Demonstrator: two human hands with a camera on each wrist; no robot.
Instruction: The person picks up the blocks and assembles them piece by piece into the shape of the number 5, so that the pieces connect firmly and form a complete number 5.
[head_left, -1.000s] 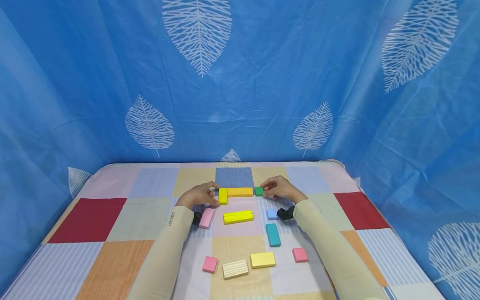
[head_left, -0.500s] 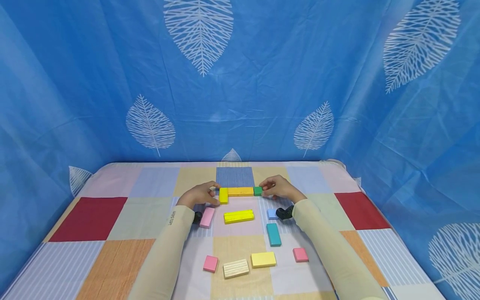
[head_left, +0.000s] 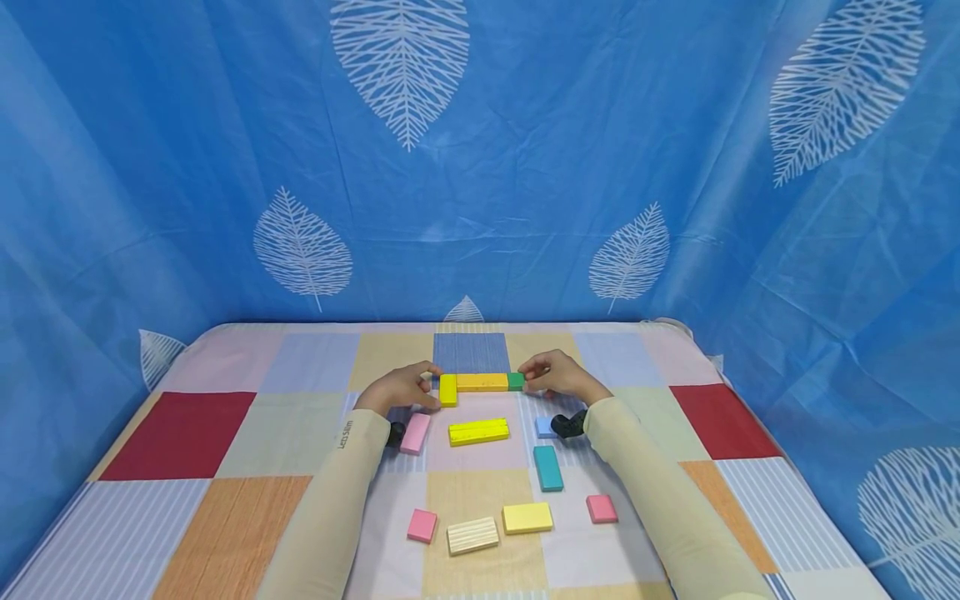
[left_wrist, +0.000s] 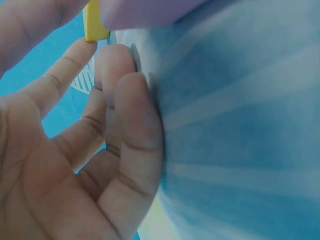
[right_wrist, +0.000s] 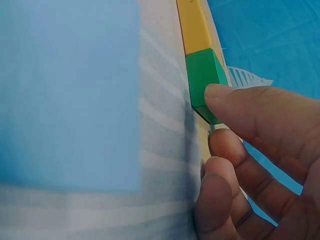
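In the head view a row of wooden blocks lies toward the back of the table. An upright-lying yellow block forms its left end, a long orange block its middle, a small green block its right end. My left hand pinches the yellow block between thumb and index finger; the left wrist view shows a fingertip at that block's corner. On the other side, my right hand holds the green block, its thumb pressed on the block's face in the right wrist view. Green and orange meet end to end.
Nearer me lie a long bright yellow block, a pink block by the left wrist and a light blue block by the right. Further forward are a teal block, a pale yellow block, a ridged wooden block and pink squares.
My right hand has slid the green block left, closing the small gap to the orange block. The left hand stays at the yellow block.
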